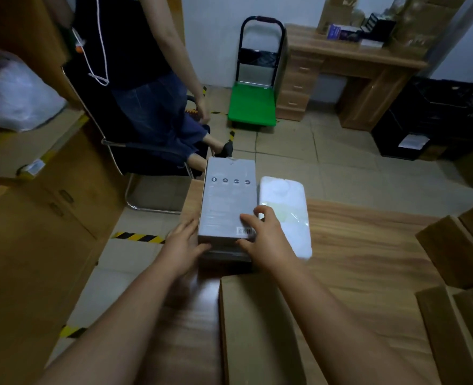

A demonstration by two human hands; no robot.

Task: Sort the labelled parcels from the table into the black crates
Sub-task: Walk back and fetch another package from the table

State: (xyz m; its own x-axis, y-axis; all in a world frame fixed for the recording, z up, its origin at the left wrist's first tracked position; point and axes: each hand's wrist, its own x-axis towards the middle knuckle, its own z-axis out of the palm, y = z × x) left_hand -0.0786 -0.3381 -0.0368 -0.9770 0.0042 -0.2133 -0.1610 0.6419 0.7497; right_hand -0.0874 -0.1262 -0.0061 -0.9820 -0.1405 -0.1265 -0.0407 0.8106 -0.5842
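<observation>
Two hands on one grey box

Two bare hands meet at the middle of the frame on a single grey box [227,201], which lies flat at the far left corner of the wooden table [368,245]; the left hand [184,245] lies against the box's near left corner, thumb across its near edge; the right hand [265,237] curls over the near right corner, fingers on the top face beside a small barcode label, thumb on the near edge; both grip the box. One white wrapped parcel [285,215] lies just beside the box on its right, touching it. One brown carton [260,329] sits at lower centre; more cartons [457,251] crowd the right edge. Black crates [440,118] stand stacked on the floor at upper right, well apart from the table. One green trolley [253,104] stands at upper centre; one seated person [135,79] occupies the upper left.
</observation>
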